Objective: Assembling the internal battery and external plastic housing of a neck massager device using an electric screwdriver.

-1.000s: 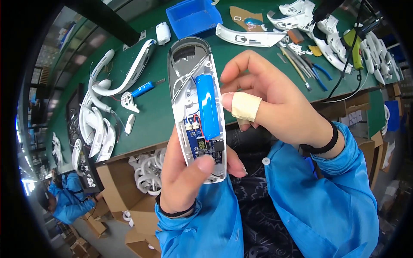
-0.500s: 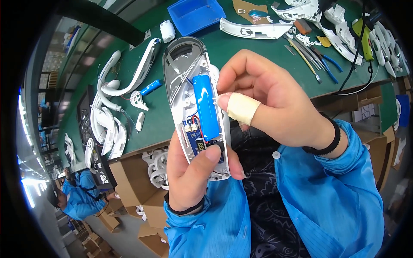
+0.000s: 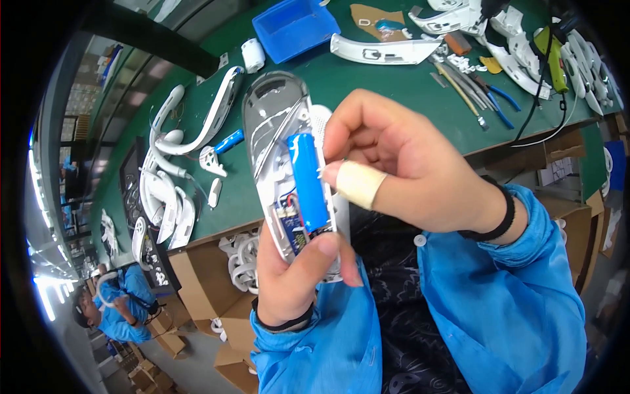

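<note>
My left hand [image 3: 298, 279] grips the lower end of a white plastic device housing [image 3: 269, 210], its thumb across the bottom of the open side. A clear grey cover [image 3: 272, 95] forms the housing's upper end. Inside lie a blue cylindrical battery [image 3: 307, 184], thin wires and, partly under the thumb, a dark blue circuit board [image 3: 293, 240]. My right hand [image 3: 407, 161] is at the housing's right edge beside the battery, fingers curled and thumb drawn toward the index finger. Cream tape wraps that thumb. What the fingertips pinch is too small to make out.
Curved white housings [image 3: 164, 190] and another blue battery [image 3: 229, 141] lie left on the green bench [image 3: 407, 92]. Behind stand a blue bin [image 3: 295, 29] and a white shell [image 3: 387, 49]. Pliers [image 3: 502, 105] and a green tool [image 3: 551, 59] lie right. Cardboard boxes [image 3: 203, 276] stand below; a co-worker [image 3: 125, 305] is far left.
The housing sits slightly lower in view and is tilted differently, my left thumb covering more of the board. My right hand stays at its edge. The co-worker now holds up a curved white part.
</note>
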### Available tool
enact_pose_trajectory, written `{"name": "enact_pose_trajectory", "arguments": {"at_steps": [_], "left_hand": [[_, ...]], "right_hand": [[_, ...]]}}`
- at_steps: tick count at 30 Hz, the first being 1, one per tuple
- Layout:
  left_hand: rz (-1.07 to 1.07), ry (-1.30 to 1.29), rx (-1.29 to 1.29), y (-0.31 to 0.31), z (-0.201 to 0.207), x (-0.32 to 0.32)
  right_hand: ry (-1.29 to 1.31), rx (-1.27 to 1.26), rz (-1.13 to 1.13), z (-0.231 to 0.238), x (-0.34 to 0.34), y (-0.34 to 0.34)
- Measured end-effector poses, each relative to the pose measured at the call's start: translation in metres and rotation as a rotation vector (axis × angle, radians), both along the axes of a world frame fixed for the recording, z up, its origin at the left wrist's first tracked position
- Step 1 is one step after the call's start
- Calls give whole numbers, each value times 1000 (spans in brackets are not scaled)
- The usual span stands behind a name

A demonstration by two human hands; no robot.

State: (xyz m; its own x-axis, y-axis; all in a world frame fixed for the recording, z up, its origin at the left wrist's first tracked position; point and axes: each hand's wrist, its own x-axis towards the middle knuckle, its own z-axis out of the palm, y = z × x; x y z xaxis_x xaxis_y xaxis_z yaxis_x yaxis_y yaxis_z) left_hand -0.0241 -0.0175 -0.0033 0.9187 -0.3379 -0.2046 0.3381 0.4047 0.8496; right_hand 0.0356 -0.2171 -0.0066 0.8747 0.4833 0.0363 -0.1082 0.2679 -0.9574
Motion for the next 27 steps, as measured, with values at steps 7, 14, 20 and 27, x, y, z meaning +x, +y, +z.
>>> {"name": "enact_pose_trajectory", "arguments": {"at_steps": [7,14,20,27], "left_hand": [[103,-88,119,-7,4,-3],[139,-48,57,-1,5,-2],[167,-61,53,-9,2,-6],[111,-95,-46,-3,-8,-5]], "right_hand": [[-169,-182,-138,-11,13,-6],[-1019,-1178,-589,-62,92,-51],[-882,-1376,-478,-77,132,-42],[-890,-1321,-413,-57,125,-34]]}}
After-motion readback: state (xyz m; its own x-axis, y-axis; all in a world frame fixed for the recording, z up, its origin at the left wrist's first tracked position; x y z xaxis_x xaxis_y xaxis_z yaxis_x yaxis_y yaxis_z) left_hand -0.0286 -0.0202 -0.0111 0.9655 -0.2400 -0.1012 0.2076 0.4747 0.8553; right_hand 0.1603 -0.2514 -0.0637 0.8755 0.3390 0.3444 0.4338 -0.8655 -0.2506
